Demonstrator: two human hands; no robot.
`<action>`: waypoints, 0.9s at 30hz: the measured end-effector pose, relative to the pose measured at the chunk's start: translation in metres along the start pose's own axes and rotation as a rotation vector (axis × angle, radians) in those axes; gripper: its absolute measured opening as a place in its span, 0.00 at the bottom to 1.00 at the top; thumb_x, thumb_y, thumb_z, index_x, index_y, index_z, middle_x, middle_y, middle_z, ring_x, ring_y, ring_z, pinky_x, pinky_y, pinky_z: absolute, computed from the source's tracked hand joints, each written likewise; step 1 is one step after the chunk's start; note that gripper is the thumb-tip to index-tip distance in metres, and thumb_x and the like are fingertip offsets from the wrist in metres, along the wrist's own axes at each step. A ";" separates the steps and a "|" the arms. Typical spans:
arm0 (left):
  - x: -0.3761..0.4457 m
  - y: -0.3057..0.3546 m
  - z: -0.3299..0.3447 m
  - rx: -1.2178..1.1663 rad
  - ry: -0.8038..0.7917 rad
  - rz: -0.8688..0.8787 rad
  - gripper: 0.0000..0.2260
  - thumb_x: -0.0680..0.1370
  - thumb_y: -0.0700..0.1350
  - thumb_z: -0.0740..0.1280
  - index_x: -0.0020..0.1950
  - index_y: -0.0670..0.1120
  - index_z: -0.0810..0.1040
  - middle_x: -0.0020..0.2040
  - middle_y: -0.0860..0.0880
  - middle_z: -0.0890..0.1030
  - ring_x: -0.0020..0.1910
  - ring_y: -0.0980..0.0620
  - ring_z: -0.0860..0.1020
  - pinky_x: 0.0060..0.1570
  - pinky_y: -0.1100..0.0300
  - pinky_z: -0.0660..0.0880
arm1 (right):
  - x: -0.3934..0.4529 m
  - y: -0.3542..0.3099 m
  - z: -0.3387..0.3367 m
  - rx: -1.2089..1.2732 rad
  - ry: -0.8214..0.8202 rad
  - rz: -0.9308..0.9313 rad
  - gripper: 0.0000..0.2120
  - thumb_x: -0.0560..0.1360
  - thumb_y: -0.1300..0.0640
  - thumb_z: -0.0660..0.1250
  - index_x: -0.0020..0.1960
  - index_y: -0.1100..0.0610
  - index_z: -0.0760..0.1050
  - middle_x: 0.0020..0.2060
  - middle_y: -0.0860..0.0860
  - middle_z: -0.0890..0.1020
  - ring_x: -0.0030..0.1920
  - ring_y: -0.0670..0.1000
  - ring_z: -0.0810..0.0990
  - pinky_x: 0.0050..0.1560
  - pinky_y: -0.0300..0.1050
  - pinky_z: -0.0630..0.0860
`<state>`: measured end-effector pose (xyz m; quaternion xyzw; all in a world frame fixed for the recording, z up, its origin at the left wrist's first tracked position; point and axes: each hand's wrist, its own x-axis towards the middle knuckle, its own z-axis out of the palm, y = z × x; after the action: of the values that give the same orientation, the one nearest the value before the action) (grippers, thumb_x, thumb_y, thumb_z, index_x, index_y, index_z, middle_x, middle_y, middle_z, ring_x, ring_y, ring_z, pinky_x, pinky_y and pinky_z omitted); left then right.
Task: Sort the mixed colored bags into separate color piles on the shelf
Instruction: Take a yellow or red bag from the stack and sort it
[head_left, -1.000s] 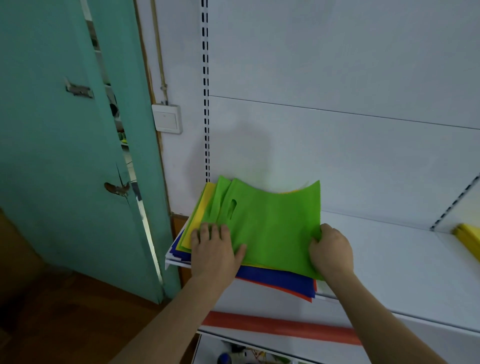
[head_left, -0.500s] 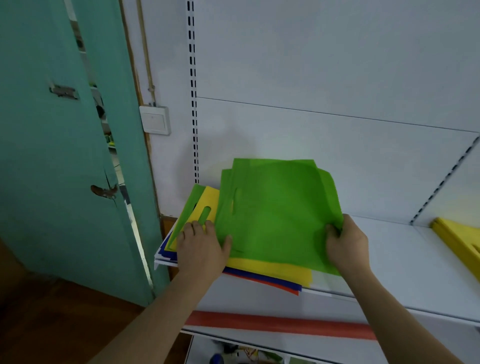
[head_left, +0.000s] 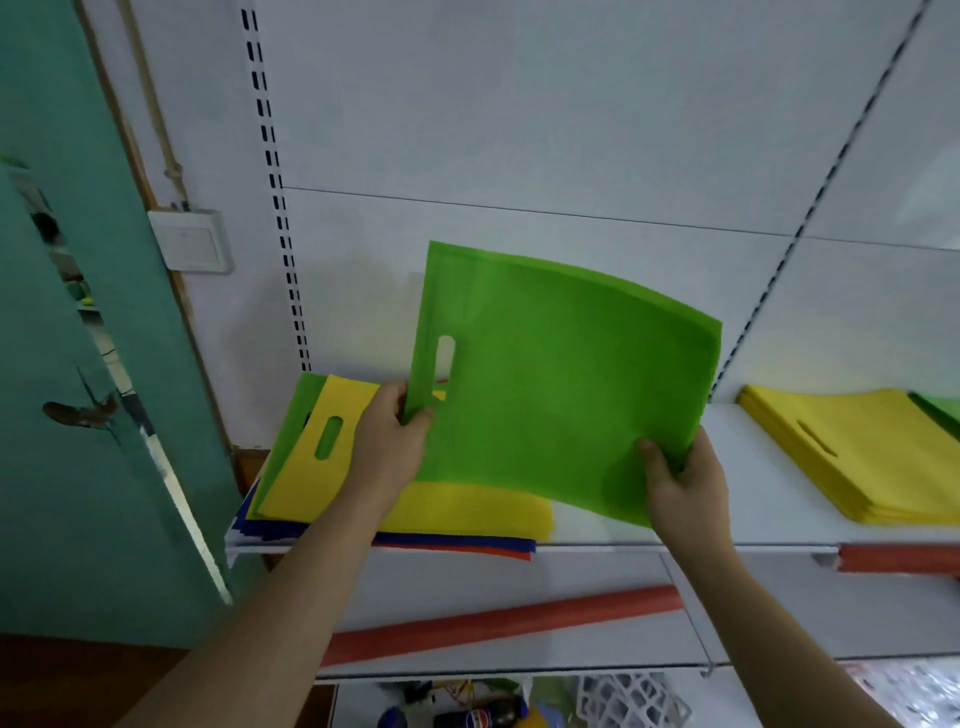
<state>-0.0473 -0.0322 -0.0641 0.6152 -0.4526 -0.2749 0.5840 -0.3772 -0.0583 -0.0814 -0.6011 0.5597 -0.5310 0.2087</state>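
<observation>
A green bag (head_left: 561, 384) with a cut-out handle is lifted off the shelf and tilted up. My left hand (head_left: 389, 441) pinches its lower left corner below the handle slot. My right hand (head_left: 680, 478) grips its lower right edge. Under it lies the mixed pile (head_left: 332, 467) at the shelf's left end, with a yellow bag on top and green, blue and red-orange bags beneath. A pile of yellow bags (head_left: 862, 452) lies at the right, with a green pile (head_left: 940, 410) just showing at the frame's edge.
The white shelf (head_left: 753, 514) has bare surface between the two piles. A teal door (head_left: 78, 364) stands close on the left. Red price strips (head_left: 498, 623) run along the shelf fronts. A lower shelf holds assorted goods (head_left: 519, 706).
The green bag has been lifted clear of the mixed pile and carried rightward. My left hand left the pile and now pinches the bag's corner. The view swung right, revealing the yellow pile.
</observation>
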 end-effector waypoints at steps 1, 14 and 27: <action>-0.003 -0.001 0.006 -0.010 -0.020 0.023 0.07 0.83 0.42 0.68 0.58 0.53 0.80 0.52 0.51 0.85 0.50 0.53 0.82 0.51 0.50 0.77 | -0.003 0.003 -0.004 -0.014 -0.008 0.009 0.11 0.82 0.58 0.67 0.59 0.44 0.74 0.47 0.43 0.83 0.49 0.49 0.81 0.46 0.51 0.76; -0.050 0.047 0.098 0.197 0.071 0.313 0.04 0.85 0.44 0.66 0.57 0.49 0.80 0.47 0.54 0.82 0.44 0.51 0.78 0.40 0.56 0.69 | -0.012 0.037 -0.118 -0.172 0.201 0.022 0.18 0.79 0.61 0.68 0.65 0.46 0.71 0.47 0.45 0.81 0.45 0.53 0.80 0.45 0.49 0.72; -0.192 0.111 0.378 0.153 -0.162 0.384 0.07 0.82 0.38 0.67 0.57 0.46 0.81 0.55 0.49 0.85 0.54 0.47 0.81 0.51 0.58 0.71 | -0.048 0.151 -0.399 -0.377 0.443 0.168 0.12 0.78 0.63 0.68 0.57 0.49 0.81 0.51 0.46 0.84 0.50 0.51 0.82 0.52 0.46 0.76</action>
<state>-0.4852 -0.0305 -0.0564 0.5362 -0.6265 -0.1719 0.5389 -0.7844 0.0784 -0.0892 -0.4502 0.7282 -0.5167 0.0093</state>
